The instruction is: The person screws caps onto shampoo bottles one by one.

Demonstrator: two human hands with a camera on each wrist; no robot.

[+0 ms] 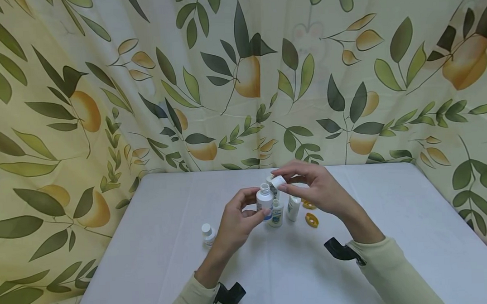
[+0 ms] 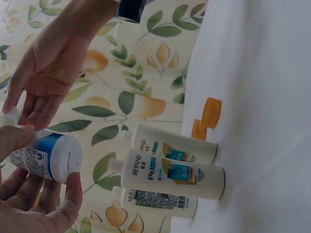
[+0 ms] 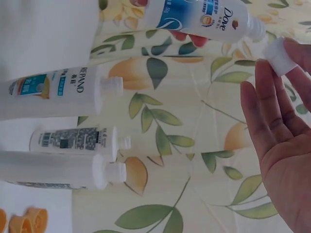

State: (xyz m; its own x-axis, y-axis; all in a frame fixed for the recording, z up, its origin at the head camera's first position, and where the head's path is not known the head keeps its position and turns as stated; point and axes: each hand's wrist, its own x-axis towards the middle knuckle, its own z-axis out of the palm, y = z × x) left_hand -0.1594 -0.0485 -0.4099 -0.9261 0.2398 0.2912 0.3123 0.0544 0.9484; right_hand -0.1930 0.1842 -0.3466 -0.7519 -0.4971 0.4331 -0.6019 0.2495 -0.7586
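Observation:
Raised above the table, my left hand (image 1: 239, 219) grips a white Dove bottle (image 3: 204, 19) with a blue band, its neck bare. Just right of that neck, the fingertips of my right hand (image 1: 316, 185) pinch a small white cap (image 3: 279, 57). In the right wrist view the cap is close to the bottle's mouth but apart from it. Behind the hands stand three white REPAND bottles (image 2: 172, 175) without caps, upright and close together. The head view shows them partly covered by the left hand and its bottle.
Orange-yellow cap-like pieces (image 1: 312, 220) lie on the table right of the bottles. Left of my left hand stands a small white bottle (image 1: 208, 235) with its cap on. A white cloth covers the table (image 1: 172, 205); a leaf-and-fruit patterned curtain (image 1: 242, 125) hangs behind it.

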